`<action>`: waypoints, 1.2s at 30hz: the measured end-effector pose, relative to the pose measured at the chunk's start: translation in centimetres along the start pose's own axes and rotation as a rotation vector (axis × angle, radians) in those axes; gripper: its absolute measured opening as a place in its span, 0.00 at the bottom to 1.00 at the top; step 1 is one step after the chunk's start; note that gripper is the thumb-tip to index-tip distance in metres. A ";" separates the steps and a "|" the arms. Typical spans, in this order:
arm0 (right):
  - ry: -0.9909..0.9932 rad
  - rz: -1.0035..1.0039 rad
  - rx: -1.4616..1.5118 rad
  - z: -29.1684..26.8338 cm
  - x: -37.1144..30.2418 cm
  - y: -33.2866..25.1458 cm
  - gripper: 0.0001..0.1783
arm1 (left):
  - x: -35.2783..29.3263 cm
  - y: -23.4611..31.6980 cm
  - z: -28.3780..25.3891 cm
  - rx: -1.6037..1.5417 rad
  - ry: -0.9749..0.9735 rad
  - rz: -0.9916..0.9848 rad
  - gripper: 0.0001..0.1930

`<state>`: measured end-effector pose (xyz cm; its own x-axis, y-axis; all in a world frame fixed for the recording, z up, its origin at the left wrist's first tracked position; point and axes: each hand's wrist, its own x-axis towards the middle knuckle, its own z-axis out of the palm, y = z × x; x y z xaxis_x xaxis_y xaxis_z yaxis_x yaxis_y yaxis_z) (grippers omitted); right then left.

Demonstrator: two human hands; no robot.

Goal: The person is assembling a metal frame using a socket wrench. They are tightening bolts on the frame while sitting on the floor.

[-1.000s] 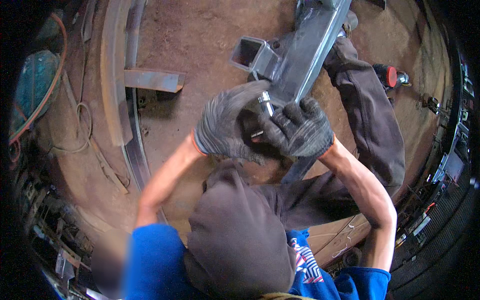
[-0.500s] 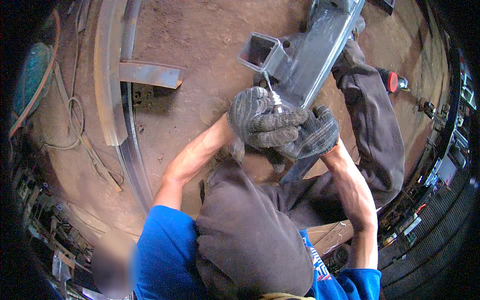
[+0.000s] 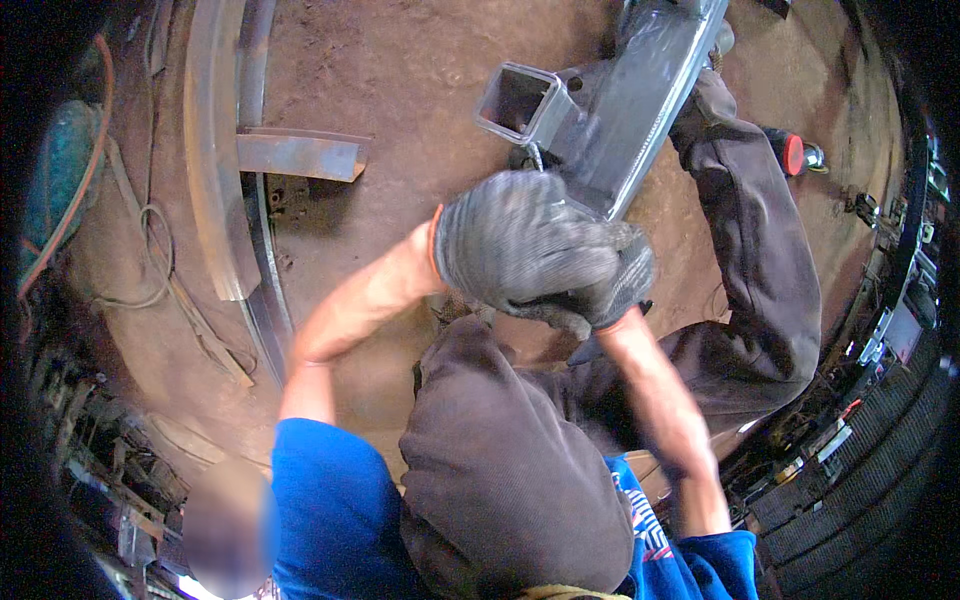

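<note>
Both my hands wear grey knit gloves and are closed together just below the grey steel beam [image 3: 650,100]. My left hand [image 3: 505,240], blurred by motion, lies over the front with its back turned up. My right hand [image 3: 625,275] is partly covered by it. They grip a slim hand tool whose body is hidden inside the gloves. Only its thin metal shaft [image 3: 536,156] shows above the left glove, by the lower corner of a short square tube [image 3: 518,100]. That tube is joined to the beam's left side, its open end facing up.
Long rusty steel sections [image 3: 215,150] run along the left, with a short bracket [image 3: 300,155] sticking out. A cable [image 3: 155,250] and a hose [image 3: 85,190] lie farther left. A red-faced cylindrical item [image 3: 793,155] rests beyond my bent right leg [image 3: 755,230]. Assorted metal pieces line the right rim.
My left hand has rolled over the tool, so its back now covers the collar seen before. The right hand has shifted left and is more hidden. The beam has stayed put.
</note>
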<state>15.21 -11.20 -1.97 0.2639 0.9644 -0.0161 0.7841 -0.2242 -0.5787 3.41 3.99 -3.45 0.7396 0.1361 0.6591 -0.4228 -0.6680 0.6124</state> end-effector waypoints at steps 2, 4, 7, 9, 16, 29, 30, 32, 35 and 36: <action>0.148 0.233 0.035 2.7 -1.7 -2.7 0.18 | 5.3 0.1 -2.7 -0.092 -0.451 -0.032 0.16; 0.243 0.396 0.011 4.7 -2.7 -5.3 0.18 | 9.7 0.1 -4.2 -0.132 -0.877 -0.107 0.16; 0.266 0.505 -0.090 7.2 -3.2 -7.8 0.20 | 9.8 -0.3 -3.1 -0.109 -1.031 -0.206 0.17; 0.234 0.534 -0.206 7.2 -3.6 -8.5 0.20 | 10.5 -0.4 -2.6 -0.113 -1.067 -0.236 0.17; -0.043 0.427 -0.735 6.5 -2.5 -10.0 0.23 | 12.0 -0.4 -0.3 -0.085 -1.273 -0.298 0.23; -0.185 -0.974 -0.635 -6.0 2.9 -2.5 0.24 | -4.5 3.2 -2.6 -0.429 0.556 -0.627 0.54; -0.304 -1.125 -0.695 -6.3 4.4 -2.7 0.24 | -5.7 3.2 -1.2 -0.462 0.657 -0.629 0.56; -0.626 -0.997 -0.575 -7.5 7.0 -3.6 0.19 | -6.2 2.7 1.1 -0.355 0.679 -0.544 0.59; -0.878 -0.700 -0.059 -6.9 9.4 -4.4 0.16 | -6.1 2.3 2.9 0.042 0.464 -0.417 0.54; -0.891 -0.691 0.071 -6.5 10.1 -4.8 0.14 | -6.0 2.1 3.3 0.090 0.413 -0.406 0.49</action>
<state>17.78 -1.29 5.93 -0.7308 0.6410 -0.2344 0.5658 0.3769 -0.7333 -0.22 -0.63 -7.55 0.5599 0.6560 0.5062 -0.0891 -0.5598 0.8239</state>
